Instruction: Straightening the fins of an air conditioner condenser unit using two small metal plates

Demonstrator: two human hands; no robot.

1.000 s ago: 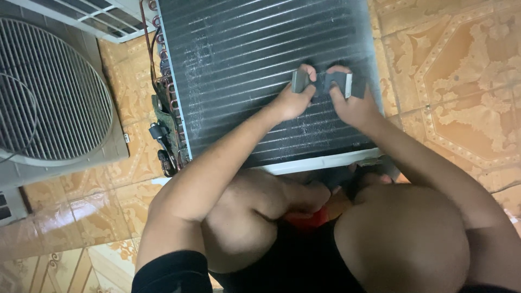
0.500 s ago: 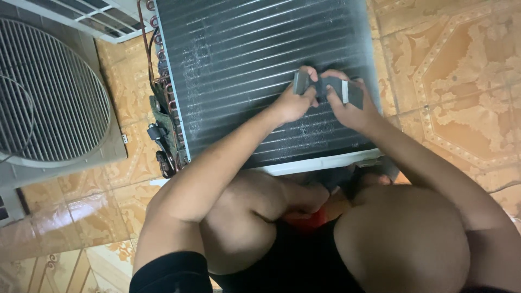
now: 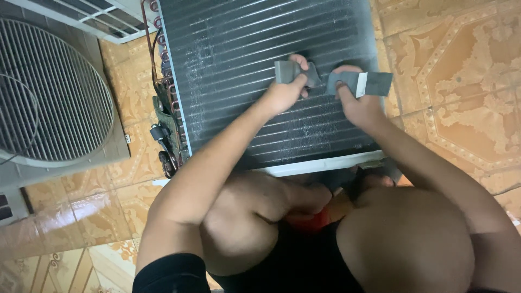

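Patterned orange tile floor (image 3: 467, 65) under a dark finned coil (image 3: 239, 49). Left hand (image 3: 285, 92) and right hand (image 3: 355, 103), each grip clamped on a grey comb tool (image 3: 361, 83), mid-combing; next calls for straight strokes along fins.

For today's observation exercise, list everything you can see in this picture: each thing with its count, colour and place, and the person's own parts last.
Finned coil panel: one, dark grey with a white bottom edge, lying flat on the floor at top centre.
Grey strips: two short flat pieces, one in each hand, held over the panel's right part.
Copper tubing: a set of reddish bends, along the panel's left edge.
Fan housing: one, grey with a round grille, at left.
Floor tiles: patterned orange and cream, all around.
Left hand: one, gripping the left strip.
Right hand: one, gripping the right strip.
Knees: two, bare, at bottom, with black shorts.
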